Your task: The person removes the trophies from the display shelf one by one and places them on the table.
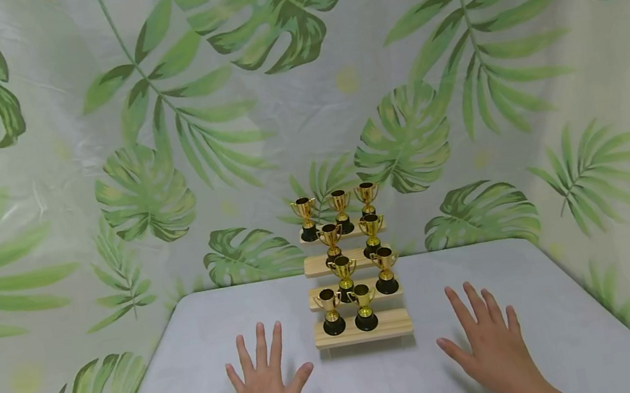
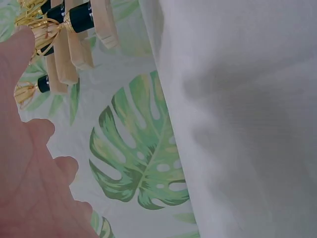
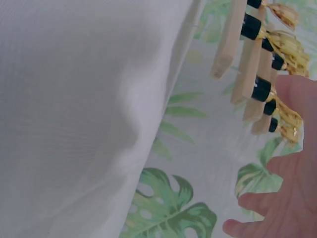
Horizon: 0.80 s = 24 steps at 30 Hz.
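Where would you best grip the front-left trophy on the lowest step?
Probably pinch the front-left trophy at its thin stem, below the cup's handles, coming from its open left side; its neighbour crowds the right. The left hand lies flat nearby.

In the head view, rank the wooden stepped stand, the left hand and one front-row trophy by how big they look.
1. Wooden stepped stand, largest.
2. Left hand, though it sits nearer the camera, which inflates it.
3. Front-row trophy, clearly smallest.

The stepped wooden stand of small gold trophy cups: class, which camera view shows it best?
The head view: the stepped wooden stand appears whole, upright, cups on every step. The left wrist view and right wrist view catch only tilted step edges and a few cup bases.
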Each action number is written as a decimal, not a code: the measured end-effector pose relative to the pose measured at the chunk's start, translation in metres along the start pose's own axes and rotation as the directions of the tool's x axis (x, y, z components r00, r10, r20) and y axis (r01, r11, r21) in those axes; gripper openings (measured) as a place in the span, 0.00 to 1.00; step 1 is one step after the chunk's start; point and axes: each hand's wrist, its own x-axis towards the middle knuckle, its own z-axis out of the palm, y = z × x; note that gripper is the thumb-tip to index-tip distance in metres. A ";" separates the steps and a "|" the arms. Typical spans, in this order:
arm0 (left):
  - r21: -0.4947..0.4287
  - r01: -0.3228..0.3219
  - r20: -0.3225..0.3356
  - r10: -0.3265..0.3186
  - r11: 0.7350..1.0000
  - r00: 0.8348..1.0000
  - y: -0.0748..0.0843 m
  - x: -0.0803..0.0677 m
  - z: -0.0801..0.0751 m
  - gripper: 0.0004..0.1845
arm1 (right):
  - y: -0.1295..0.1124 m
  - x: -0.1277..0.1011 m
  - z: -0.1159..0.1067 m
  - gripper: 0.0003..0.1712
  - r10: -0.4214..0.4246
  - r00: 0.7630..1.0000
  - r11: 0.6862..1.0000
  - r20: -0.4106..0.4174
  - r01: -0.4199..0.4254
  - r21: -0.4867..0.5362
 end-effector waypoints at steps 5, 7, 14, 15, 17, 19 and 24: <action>-0.038 -0.022 0.003 0.022 0.999 1.000 0.003 0.001 -0.004 0.52 | -0.007 0.001 -0.006 0.53 -0.036 0.997 0.999 -0.064 0.037 0.020; -0.070 -0.029 0.018 0.030 0.997 0.999 0.006 0.002 -0.006 0.52 | -0.009 0.003 -0.007 0.53 -0.051 0.995 0.998 -0.088 0.054 0.031; -0.212 -0.059 0.025 0.066 0.975 0.998 0.016 0.003 -0.014 0.50 | -0.017 0.017 -0.016 0.51 -0.108 0.985 0.985 -0.134 0.124 0.117; -0.238 -0.069 0.019 0.076 0.969 0.997 0.017 0.004 -0.014 0.50 | -0.019 0.020 -0.018 0.50 -0.111 0.984 0.983 -0.138 0.129 0.133; -0.292 -0.085 0.006 0.091 0.953 0.996 0.020 0.006 -0.016 0.49 | -0.024 0.024 -0.022 0.49 -0.113 0.983 0.976 -0.145 0.137 0.170; -0.346 -0.090 0.001 0.096 0.934 0.995 0.022 0.009 -0.017 0.49 | -0.029 0.028 -0.026 0.48 -0.108 0.983 0.968 -0.145 0.137 0.210; -0.449 -0.072 0.009 0.085 0.891 0.996 0.027 0.017 -0.019 0.48 | -0.040 0.037 -0.030 0.46 -0.101 0.984 0.952 -0.147 0.138 0.274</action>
